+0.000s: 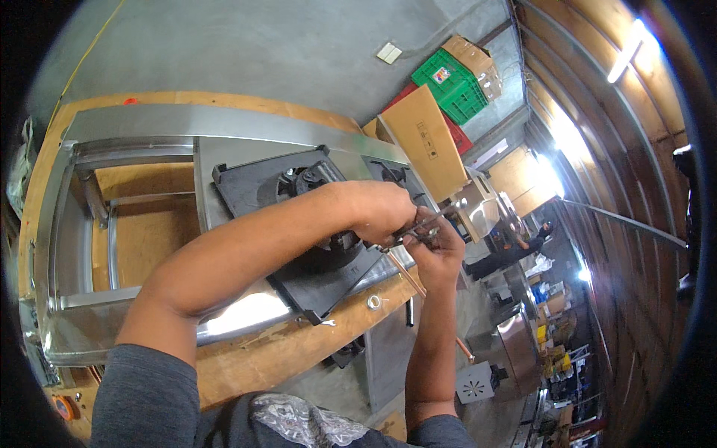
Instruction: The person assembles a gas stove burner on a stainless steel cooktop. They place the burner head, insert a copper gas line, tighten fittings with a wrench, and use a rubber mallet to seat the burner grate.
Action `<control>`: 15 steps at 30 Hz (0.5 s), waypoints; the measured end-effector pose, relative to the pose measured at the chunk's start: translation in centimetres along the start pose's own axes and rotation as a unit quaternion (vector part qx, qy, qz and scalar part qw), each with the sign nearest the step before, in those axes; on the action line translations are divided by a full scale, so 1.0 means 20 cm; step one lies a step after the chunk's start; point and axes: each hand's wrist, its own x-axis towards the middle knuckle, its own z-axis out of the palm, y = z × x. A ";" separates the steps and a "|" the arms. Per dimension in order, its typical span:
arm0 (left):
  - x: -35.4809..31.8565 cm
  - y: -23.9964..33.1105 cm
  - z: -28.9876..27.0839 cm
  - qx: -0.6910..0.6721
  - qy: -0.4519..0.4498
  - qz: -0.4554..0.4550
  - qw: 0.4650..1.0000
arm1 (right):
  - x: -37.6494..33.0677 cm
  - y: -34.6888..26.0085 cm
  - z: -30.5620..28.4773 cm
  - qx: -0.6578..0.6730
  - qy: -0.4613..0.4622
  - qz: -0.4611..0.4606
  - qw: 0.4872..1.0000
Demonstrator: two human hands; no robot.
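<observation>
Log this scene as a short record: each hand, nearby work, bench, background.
Left hand: curled at small metal parts; exact grip hidden
Right hand: fingers closed on those parts
Nearby: black burner plate on a steel frame; copper pipe
Bench: wooden top, small white roll
Background: green crate, cardboard box

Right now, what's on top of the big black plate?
Black fittings stand on the plate, showing on both sides of the left forearm. The forearm covers the middle, so what's there can't be seen.
</observation>
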 end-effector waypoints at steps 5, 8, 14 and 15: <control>-0.03 -0.03 -0.03 -0.040 0.004 -0.021 0.999 | 0.01 -0.09 0.02 -0.069 0.003 0.049 0.996; -0.09 -0.05 -0.12 -0.071 0.063 -0.035 0.995 | -0.01 -0.09 0.04 -0.096 0.028 0.051 0.994; 0.04 0.14 -0.12 -0.511 0.282 0.054 0.810 | -0.02 -0.12 0.03 -0.197 0.003 0.015 0.980; 0.08 0.17 -0.08 -0.490 0.298 0.058 0.817 | -0.03 -0.05 0.01 -0.226 0.012 -0.013 0.974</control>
